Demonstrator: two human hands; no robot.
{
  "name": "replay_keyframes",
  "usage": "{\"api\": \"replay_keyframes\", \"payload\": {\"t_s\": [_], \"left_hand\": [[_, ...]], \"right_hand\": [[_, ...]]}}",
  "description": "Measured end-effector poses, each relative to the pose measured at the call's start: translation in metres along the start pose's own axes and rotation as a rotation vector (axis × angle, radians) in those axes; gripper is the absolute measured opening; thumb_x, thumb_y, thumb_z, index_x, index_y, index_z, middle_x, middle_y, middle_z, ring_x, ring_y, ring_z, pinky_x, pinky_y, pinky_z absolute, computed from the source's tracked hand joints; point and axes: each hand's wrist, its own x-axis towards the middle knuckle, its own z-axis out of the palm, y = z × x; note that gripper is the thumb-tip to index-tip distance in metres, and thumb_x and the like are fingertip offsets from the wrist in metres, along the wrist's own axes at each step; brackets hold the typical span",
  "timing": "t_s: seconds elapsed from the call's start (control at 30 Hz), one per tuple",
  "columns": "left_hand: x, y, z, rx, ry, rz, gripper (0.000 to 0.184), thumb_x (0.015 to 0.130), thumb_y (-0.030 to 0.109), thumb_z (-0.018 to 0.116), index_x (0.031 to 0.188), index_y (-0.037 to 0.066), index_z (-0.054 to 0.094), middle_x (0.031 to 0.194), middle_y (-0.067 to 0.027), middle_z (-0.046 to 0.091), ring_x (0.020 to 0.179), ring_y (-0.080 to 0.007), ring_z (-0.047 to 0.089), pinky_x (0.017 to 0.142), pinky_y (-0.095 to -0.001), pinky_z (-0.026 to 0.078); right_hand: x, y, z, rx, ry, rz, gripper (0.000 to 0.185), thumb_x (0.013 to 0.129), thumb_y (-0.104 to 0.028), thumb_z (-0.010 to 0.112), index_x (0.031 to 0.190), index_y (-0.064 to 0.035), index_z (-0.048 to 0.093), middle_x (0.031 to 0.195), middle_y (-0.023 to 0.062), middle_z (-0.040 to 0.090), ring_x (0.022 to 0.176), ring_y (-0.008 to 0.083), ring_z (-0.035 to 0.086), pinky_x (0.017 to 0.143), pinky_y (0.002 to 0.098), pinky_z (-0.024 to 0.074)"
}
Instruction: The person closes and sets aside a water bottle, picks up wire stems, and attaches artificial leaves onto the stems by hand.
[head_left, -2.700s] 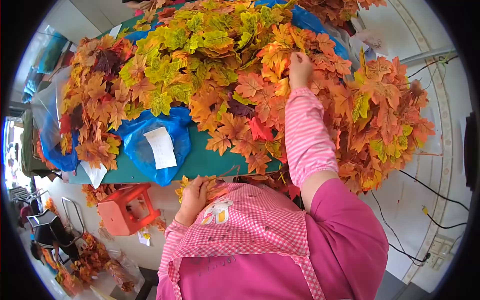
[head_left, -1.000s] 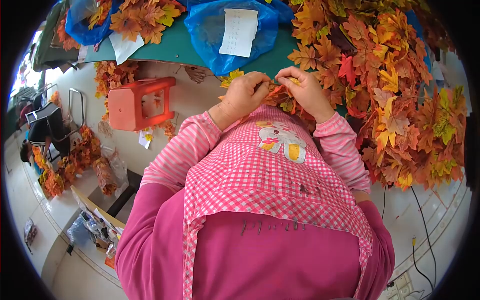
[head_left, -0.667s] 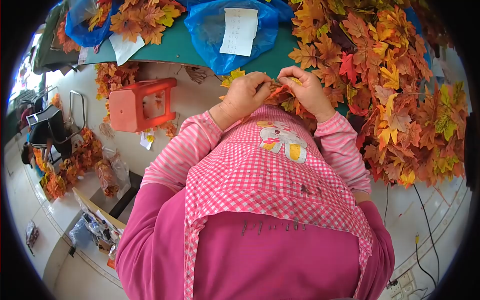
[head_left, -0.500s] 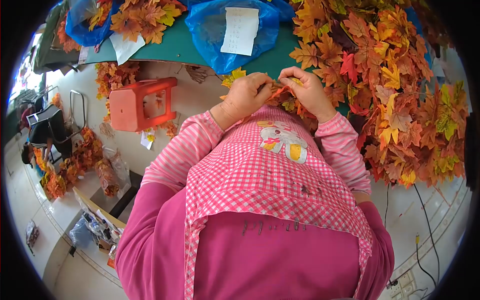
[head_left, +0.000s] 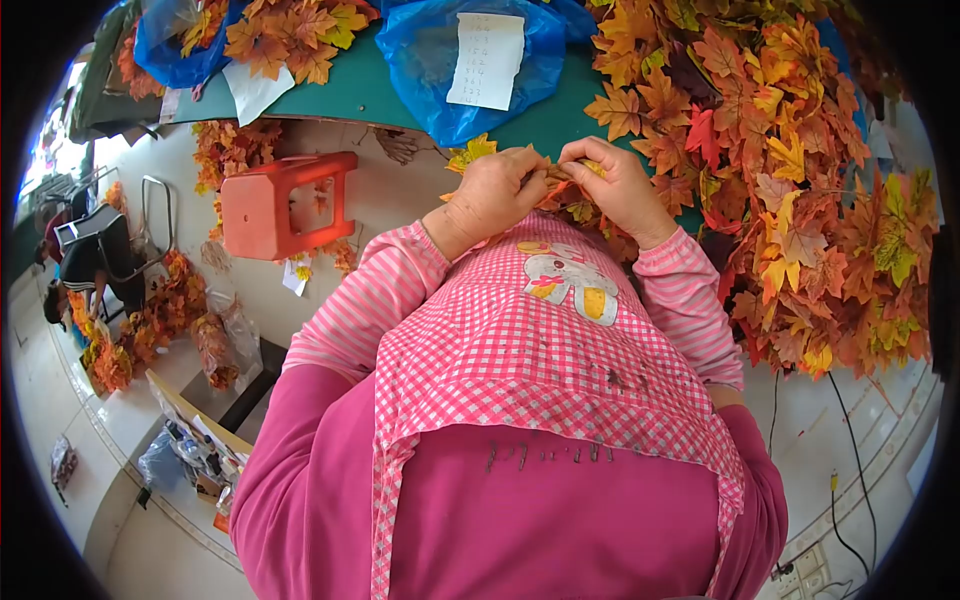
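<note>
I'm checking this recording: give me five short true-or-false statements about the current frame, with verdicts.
1. The left hand and right hand are close together. True.
2. The stool is blue. False: the stool is red.
3. Yellow leaves show beside the left hand. True.
4. The right hand is gloved. False: it is bare.
5. A paper slip lies on a blue bag. True.

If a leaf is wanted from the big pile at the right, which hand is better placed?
The right hand, I'd judge: it sits nearer the leaf pile, while the left hand lies farther off. Both seem to pinch the leafy material between them, so the right would first need to free its grip.
</note>
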Motion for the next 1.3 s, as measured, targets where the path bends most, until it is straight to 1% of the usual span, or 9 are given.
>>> {"api": "replay_keyframes", "payload": {"t_s": [0.2,0.3,0.33,0.43,0.47,0.57,0.77,1.17,1.3], "left_hand": [[0.001,0.003,0.002,0.033,-0.012,-0.021,0.011,0.081,0.011,0.058,0.082,0.001,0.062,0.074,-0.0162,0.062,0.067,-0.0312,0.063,0.060,-0.0378,0.049],[0.002,0.006,0.000,-0.042,0.027,-0.068,0.011,0.081,0.011,0.059,0.082,0.000,0.062,0.073,-0.0161,0.062,0.066,-0.0303,0.063,0.059,-0.0371,0.049],[0.002,0.006,-0.001,-0.047,0.033,-0.066,0.011,0.081,0.011,0.059,0.082,0.000,0.062,0.073,-0.0161,0.062,0.066,-0.0301,0.063,0.059,-0.0370,0.049],[0.002,0.005,-0.002,-0.051,0.045,-0.063,0.011,0.081,0.011,0.059,0.083,0.000,0.061,0.073,-0.0163,0.061,0.066,-0.0298,0.062,0.059,-0.0367,0.049],[0.002,0.005,-0.002,-0.045,0.046,-0.066,0.011,0.081,0.011,0.059,0.083,0.000,0.061,0.074,-0.0163,0.061,0.066,-0.0299,0.062,0.059,-0.0368,0.049],[0.001,0.006,-0.001,-0.032,0.047,-0.080,0.012,0.080,0.012,0.059,0.081,0.000,0.061,0.075,-0.0175,0.062,0.067,-0.0325,0.062,0.060,-0.0391,0.049],[0.003,0.008,0.000,-0.009,0.052,-0.095,0.012,0.078,0.013,0.060,0.078,0.001,0.060,0.077,-0.0192,0.062,0.069,-0.0367,0.062,0.063,-0.0433,0.049],[0.001,0.012,0.002,-0.011,0.059,-0.104,0.012,0.077,0.013,0.059,0.076,0.001,0.059,0.075,-0.0193,0.062,0.068,-0.0362,0.062,0.062,-0.0432,0.049],[-0.001,0.010,0.004,-0.011,0.079,-0.099,0.015,0.078,0.015,0.061,0.078,0.000,0.061,0.070,-0.0169,0.061,0.062,-0.0295,0.062,0.057,-0.0376,0.048]], "right_hand": [[0.002,-0.001,0.003,-0.280,0.023,-0.238,0.012,0.083,-0.007,0.063,0.093,-0.0012,0.061,0.086,0.0100,0.063,0.082,0.0234,0.061,0.073,0.0309,0.0479],[0.002,0.002,0.005,-0.041,0.027,-0.082,0.010,0.085,-0.007,0.062,0.094,-0.0017,0.061,0.084,0.0072,0.062,0.077,0.0174,0.061,0.068,0.0279,0.0478],[-0.001,-0.002,0.003,0.140,-0.022,0.109,0.009,0.087,-0.006,0.060,0.095,-0.0016,0.061,0.083,0.0041,0.062,0.072,0.0109,0.059,0.064,0.0245,0.0473],[-0.003,0.005,0.007,0.259,-0.011,0.113,0.008,0.089,-0.004,0.058,0.096,-0.0010,0.060,0.084,0.0017,0.061,0.069,0.0068,0.056,0.060,0.0221,0.0466],[-0.004,0.000,0.005,0.274,-0.008,0.149,0.009,0.087,-0.004,0.059,0.095,-0.0007,0.060,0.085,0.0031,0.061,0.070,0.0100,0.058,0.062,0.0238,0.0471],[-0.004,0.004,0.007,0.027,0.087,-0.063,0.010,0.084,-0.003,0.060,0.094,-0.0010,0.060,0.085,0.0056,0.061,0.074,0.0157,0.060,0.065,0.0269,0.0477],[-0.004,-0.003,0.009,-0.065,0.142,-0.086,0.011,0.080,-0.001,0.060,0.091,-0.0015,0.059,0.085,0.0092,0.061,0.082,0.0253,0.060,0.073,0.0326,0.0475],[-0.008,-0.003,0.016,-0.134,0.236,-0.149,0.010,0.080,-0.001,0.060,0.089,-0.0027,0.058,0.084,0.0086,0.060,0.083,0.0271,0.058,0.073,0.0356,0.0468],[-0.009,-0.006,0.017,-0.176,0.219,-0.178,0.009,0.080,-0.002,0.060,0.089,-0.0041,0.058,0.085,0.0076,0.060,0.084,0.0266,0.058,0.075,0.0358,0.0457]]}}
